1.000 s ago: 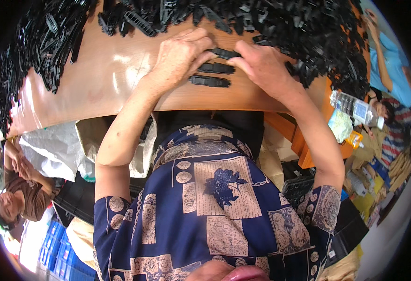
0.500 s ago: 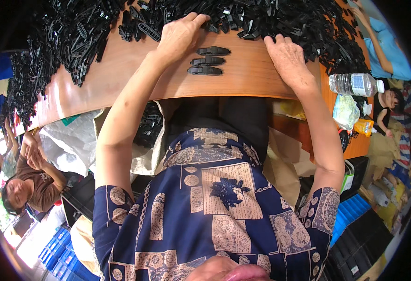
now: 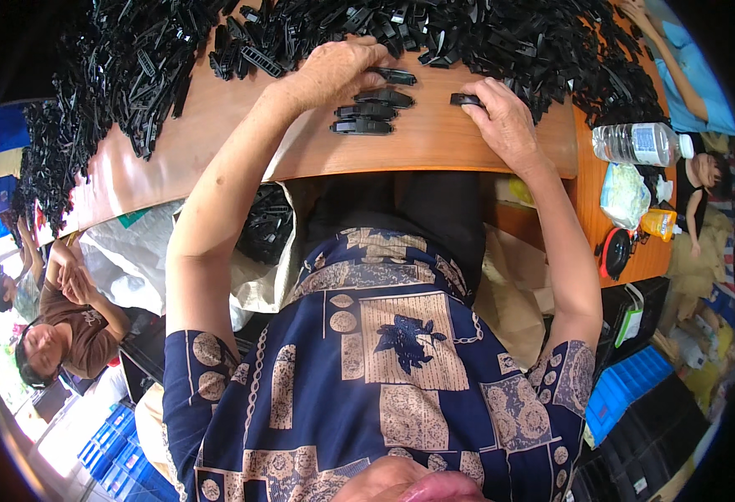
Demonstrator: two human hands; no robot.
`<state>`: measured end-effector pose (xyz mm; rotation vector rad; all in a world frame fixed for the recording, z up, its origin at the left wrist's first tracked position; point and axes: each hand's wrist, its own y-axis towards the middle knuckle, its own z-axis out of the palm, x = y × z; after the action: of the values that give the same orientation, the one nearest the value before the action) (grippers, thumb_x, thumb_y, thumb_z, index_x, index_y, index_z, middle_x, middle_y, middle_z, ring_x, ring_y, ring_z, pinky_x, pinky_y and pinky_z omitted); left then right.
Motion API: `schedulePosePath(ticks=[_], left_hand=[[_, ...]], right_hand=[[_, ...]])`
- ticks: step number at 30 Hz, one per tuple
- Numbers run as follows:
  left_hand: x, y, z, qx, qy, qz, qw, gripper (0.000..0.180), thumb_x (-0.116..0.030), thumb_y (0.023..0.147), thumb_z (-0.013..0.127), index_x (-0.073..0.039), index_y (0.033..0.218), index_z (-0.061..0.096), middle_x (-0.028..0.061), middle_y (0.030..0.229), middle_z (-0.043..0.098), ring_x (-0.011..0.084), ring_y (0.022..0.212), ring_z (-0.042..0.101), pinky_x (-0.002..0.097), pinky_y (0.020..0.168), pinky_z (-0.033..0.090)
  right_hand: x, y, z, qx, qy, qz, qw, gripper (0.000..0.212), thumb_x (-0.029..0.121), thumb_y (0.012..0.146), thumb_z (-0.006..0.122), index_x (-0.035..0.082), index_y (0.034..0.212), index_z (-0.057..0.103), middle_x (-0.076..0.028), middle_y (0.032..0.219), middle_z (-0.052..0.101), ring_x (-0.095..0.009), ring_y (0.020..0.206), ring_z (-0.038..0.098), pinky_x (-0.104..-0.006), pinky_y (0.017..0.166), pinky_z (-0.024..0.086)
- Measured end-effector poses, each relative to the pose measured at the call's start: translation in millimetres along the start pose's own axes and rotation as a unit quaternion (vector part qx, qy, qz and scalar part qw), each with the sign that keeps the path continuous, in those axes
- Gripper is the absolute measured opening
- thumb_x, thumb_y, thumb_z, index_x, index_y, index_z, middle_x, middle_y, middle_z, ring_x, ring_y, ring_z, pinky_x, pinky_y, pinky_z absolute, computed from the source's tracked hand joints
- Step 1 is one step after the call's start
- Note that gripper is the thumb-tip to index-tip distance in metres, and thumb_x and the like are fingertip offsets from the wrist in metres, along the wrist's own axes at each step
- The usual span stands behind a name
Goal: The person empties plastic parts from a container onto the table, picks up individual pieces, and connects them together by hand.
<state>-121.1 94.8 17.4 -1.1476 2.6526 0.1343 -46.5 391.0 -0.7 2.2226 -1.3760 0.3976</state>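
My left hand [image 3: 342,74] has its fingers closed on one end of a long black plastic part [image 3: 397,76], at the far end of a short row. Just nearer to me, three similar black parts lie side by side: an upper one [image 3: 386,98], a middle one [image 3: 367,111] and a lower one [image 3: 362,127]. To the right, my right hand [image 3: 504,117] pinches another black plastic part [image 3: 466,99] between thumb and fingers, low over the wooden table [image 3: 434,151].
A large heap of loose black parts [image 3: 501,42] spreads along the table's far side, another pile [image 3: 145,75] at the left. At right stand a clear bottle [image 3: 635,144], a plastic bag [image 3: 623,197] and an orange pouch [image 3: 658,223]. Other people sit on both sides.
A fourth part now lies at the row's far end under my left hand. My right hand has drawn back from the heap with a black part in its fingers.
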Motion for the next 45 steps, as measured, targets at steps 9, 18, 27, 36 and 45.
schedulePosePath(ticks=[9,18,27,36,45], left_hand=[[0,-20,23,-0.150,-0.078,-0.038,0.985,0.031,-0.023,0.088,0.074,-0.009,0.115,0.066,0.0079,0.111,0.061,0.0330,0.103,0.065,0.0438,0.086,0.055],[3,-26,33,-0.225,-0.158,0.015,0.961,0.025,-0.018,0.085,0.077,-0.004,0.104,0.069,0.0095,0.093,0.060,0.0312,0.090,0.064,0.0405,0.076,0.053],[2,-27,32,-0.221,-0.180,0.038,0.958,0.025,-0.018,0.083,0.077,-0.004,0.102,0.069,0.0105,0.096,0.063,0.0321,0.091,0.065,0.0404,0.078,0.053],[20,-15,36,-0.214,-0.153,0.030,0.964,0.021,-0.014,0.086,0.075,-0.003,0.102,0.067,0.0116,0.103,0.067,0.0363,0.097,0.066,0.0419,0.080,0.054],[22,-22,52,-0.213,-0.119,-0.014,0.970,0.026,-0.022,0.085,0.078,-0.004,0.099,0.066,0.0113,0.105,0.065,0.0354,0.101,0.064,0.0426,0.086,0.053]], right_hand=[[31,24,-13,0.006,-0.095,-0.050,0.994,0.019,0.020,0.088,0.072,0.005,0.100,0.069,-0.011,0.094,0.060,-0.030,0.093,0.062,-0.0402,0.081,0.053],[43,60,7,0.070,-0.042,-0.100,0.992,0.019,0.023,0.093,0.067,0.005,0.100,0.067,-0.011,0.090,0.070,-0.033,0.080,0.070,-0.0410,0.068,0.056],[54,60,15,0.117,-0.049,-0.053,0.990,0.022,0.024,0.095,0.066,0.005,0.089,0.055,-0.014,0.083,0.069,-0.037,0.077,0.069,-0.0461,0.066,0.055],[46,74,48,0.053,-0.066,-0.019,0.996,0.023,0.027,0.095,0.065,0.005,0.096,0.058,-0.019,0.091,0.071,-0.043,0.088,0.068,-0.0547,0.073,0.054],[43,82,47,0.108,-0.032,-0.018,0.994,0.029,0.034,0.093,0.067,0.007,0.103,0.066,-0.021,0.097,0.071,-0.044,0.095,0.068,-0.0530,0.081,0.054]])
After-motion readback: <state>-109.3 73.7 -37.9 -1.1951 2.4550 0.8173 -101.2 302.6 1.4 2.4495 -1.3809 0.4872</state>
